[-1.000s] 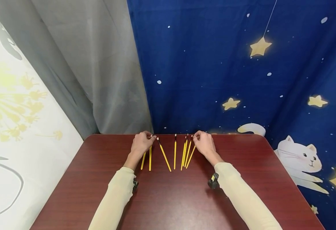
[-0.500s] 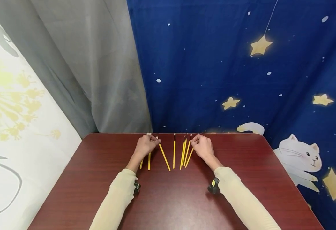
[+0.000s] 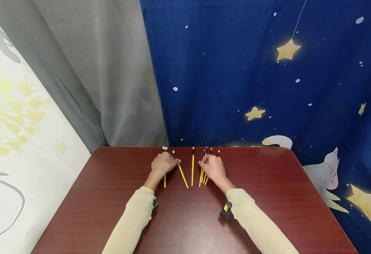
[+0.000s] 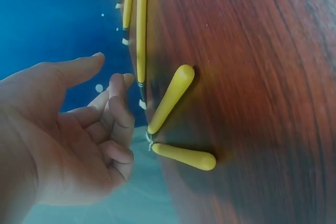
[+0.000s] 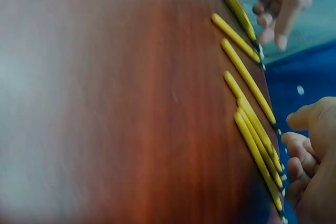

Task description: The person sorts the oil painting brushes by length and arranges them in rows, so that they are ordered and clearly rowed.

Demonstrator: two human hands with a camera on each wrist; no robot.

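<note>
Several thin paintbrushes with yellow handles, dark collars and white tips lie on the table, tips toward its far edge. My left hand is over the left pair of brushes, its fingertips overlapping a slanted brush. In the left wrist view, the left hand has thumb and loosely bent fingers apart, holding nothing. A single brush lies between the hands. My right hand is over the right cluster of brushes, hiding parts of it. The right wrist view shows the right hand with thumb and fingers parted, nothing between them.
The dark red wooden table stretches toward me. Behind its far edge hang a grey curtain and a blue star-patterned curtain. A white printed curtain hangs on the left. Each sleeve carries a small black wrist camera.
My right hand has moved left across the right cluster, uncovering the rightmost brush tip. My left hand has shifted right and nearer to me, uncovering the left pair's tips. The brushes look unmoved.
</note>
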